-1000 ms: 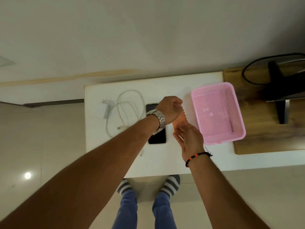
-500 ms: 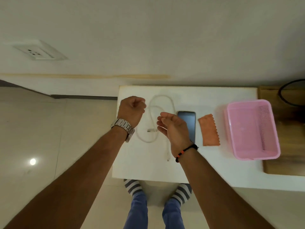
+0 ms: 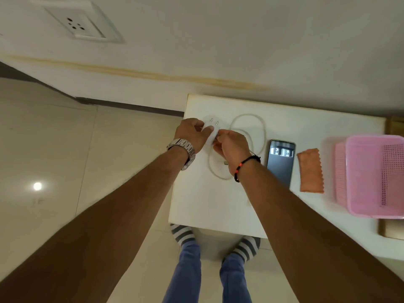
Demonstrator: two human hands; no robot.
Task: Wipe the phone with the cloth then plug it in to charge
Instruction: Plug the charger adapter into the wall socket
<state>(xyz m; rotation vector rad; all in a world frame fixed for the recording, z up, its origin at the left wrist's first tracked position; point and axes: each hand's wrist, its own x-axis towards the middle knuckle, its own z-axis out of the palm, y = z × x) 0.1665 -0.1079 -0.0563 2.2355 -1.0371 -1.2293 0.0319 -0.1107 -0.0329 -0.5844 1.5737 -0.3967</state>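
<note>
The dark phone (image 3: 280,162) lies screen up on the white table (image 3: 218,204), with the orange cloth (image 3: 310,171) flat just right of it. A white charger adapter (image 3: 212,130) with two prongs sits at the table's far left. My left hand (image 3: 192,132) grips the adapter. My right hand (image 3: 231,144) pinches at the adapter's near end, where the white cable (image 3: 248,130) loops across the table; its fingertips are hidden.
A pink plastic basket (image 3: 371,173) stands at the right on the table and a wooden surface. A white wall socket (image 3: 84,22) is high on the wall at the upper left. My feet in striped socks are below the table's front edge.
Both hands moved left from above the cloth and phone to the charger adapter and took hold of it. The cloth now lies flat on the table. The view swung left, showing the wall socket.
</note>
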